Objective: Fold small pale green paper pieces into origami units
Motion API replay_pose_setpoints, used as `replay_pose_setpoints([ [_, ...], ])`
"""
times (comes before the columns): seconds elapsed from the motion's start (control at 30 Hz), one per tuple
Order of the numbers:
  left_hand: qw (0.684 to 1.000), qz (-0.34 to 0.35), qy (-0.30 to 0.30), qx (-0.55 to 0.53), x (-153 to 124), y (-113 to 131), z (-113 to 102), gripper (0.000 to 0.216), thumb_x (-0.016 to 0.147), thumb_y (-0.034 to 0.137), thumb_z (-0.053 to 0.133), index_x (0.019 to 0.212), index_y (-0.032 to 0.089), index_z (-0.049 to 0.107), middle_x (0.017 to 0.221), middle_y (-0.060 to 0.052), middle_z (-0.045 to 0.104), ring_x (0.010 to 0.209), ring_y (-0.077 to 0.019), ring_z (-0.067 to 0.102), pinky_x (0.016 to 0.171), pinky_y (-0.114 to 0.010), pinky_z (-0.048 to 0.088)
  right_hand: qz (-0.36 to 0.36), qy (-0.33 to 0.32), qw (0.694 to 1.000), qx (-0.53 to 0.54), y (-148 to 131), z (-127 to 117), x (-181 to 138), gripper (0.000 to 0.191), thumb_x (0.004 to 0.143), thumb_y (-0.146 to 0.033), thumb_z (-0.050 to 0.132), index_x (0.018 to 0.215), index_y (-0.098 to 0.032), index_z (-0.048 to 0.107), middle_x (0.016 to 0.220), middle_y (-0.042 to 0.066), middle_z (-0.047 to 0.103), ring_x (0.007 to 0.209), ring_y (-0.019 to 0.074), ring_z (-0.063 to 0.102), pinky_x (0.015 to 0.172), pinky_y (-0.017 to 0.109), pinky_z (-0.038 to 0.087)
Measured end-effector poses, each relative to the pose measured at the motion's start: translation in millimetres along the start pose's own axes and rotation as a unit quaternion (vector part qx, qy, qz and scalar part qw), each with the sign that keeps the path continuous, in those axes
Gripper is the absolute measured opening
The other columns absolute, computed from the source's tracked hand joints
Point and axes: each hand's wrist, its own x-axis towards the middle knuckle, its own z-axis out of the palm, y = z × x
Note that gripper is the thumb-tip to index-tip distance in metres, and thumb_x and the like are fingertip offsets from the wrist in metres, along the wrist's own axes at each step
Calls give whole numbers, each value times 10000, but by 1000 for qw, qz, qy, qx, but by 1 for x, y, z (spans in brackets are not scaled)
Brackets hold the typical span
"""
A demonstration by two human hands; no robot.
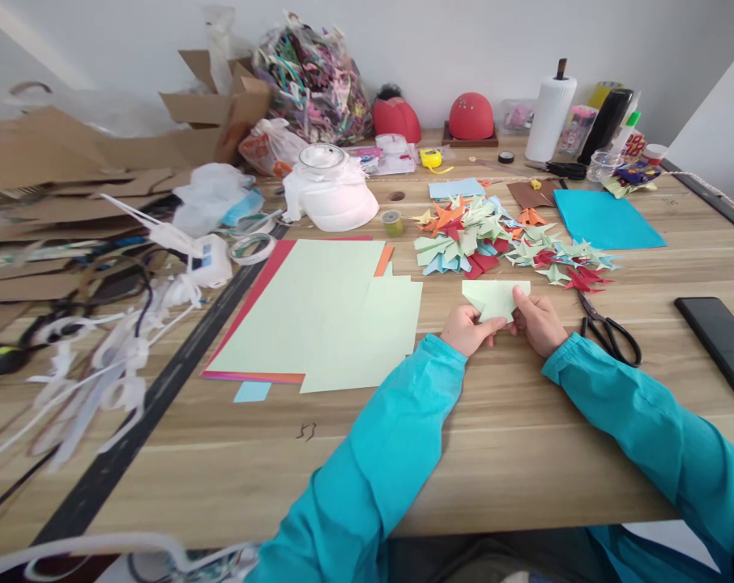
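Between my two hands is a folded piece of pale green paper [496, 296], held just above the table. My left hand [469, 329] pinches its lower left part with thumb and fingers. At its right end my right hand [538, 319] grips it, thumb on top. Right behind the hands lies a heap of folded paper cranes [470, 235] in green, red, orange and blue. Black-handled scissors [611, 332] rest beside my right wrist. Large pale green sheets [306, 308] are stacked to the left over red and orange ones.
A phone [716, 340] lies at the right edge. Blue paper [607, 219], a spool [392, 223] and a tape measure [431, 159] sit farther back. Tangled white cables [117, 356], a power adapter [212, 259] and cardboard [69, 162] crowd the left. A white bottle [549, 117] stands at the back right.
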Motion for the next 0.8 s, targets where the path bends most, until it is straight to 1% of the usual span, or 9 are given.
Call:
replay_pose_setpoints([
  [0.1, 1000, 1, -13, -5, 0, -1, 0, 296, 609, 380, 674, 529, 109, 586, 437, -13, 549, 412, -88, 470, 466, -229, 373, 1, 7, 1000, -6, 2, -1, 0, 553, 729, -625, 470, 405, -178, 430, 349, -9, 431, 339, 82, 410, 373, 225, 343],
  [0.27, 1000, 6, -17, -3, 1, -2, 1, 297, 612, 378, 671, 519, 108, 587, 441, -18, 552, 412, -89, 473, 466, -232, 370, 13, 47, 999, -16, 9, -3, 3, 632, 741, -710, 296, 378, -204, 401, 330, 3, 414, 339, 102, 422, 405, 252, 389],
  [0.37, 1000, 6, -14, -11, 1, 0, -1, 302, 605, 382, 679, 518, 108, 588, 426, -13, 546, 409, -87, 471, 470, -229, 366, 10, 54, 998, -12, 9, -3, 3, 668, 726, -744, 220, 422, -197, 454, 359, 21, 460, 350, 111, 439, 403, 256, 392],
  [0.43, 1000, 3, -14, -22, 1, 2, -1, 301, 594, 387, 689, 534, 106, 597, 420, -7, 544, 407, -84, 470, 466, -225, 358, 4, 58, 998, -11, 7, -2, 2, 683, 724, -749, 201, 458, -189, 485, 380, 29, 489, 359, 116, 454, 395, 253, 381],
  [0.53, 999, -6, -12, -39, 2, 2, -2, 300, 581, 385, 701, 538, 106, 600, 418, -2, 543, 403, -83, 471, 465, -223, 355, -7, 60, 998, -11, 4, -2, 1, 677, 741, -732, 216, 469, -182, 502, 370, 20, 484, 350, 113, 447, 385, 247, 352],
  [0.7, 999, -16, -6, -46, 3, 0, -2, 289, 574, 372, 706, 537, 103, 608, 404, -1, 535, 394, -86, 467, 459, -226, 352, -25, 45, 999, -4, 2, -3, 1, 585, 761, -648, 381, 444, -171, 499, 373, 7, 480, 357, 101, 433, 387, 236, 321],
  [0.8, 999, -15, -7, -45, 3, 0, -2, 291, 577, 374, 702, 534, 102, 610, 400, -1, 533, 392, -85, 463, 458, -225, 350, -35, 50, 998, -6, 1, -3, 1, 574, 771, -621, 399, 434, -166, 491, 376, 7, 482, 361, 97, 435, 392, 232, 322],
])
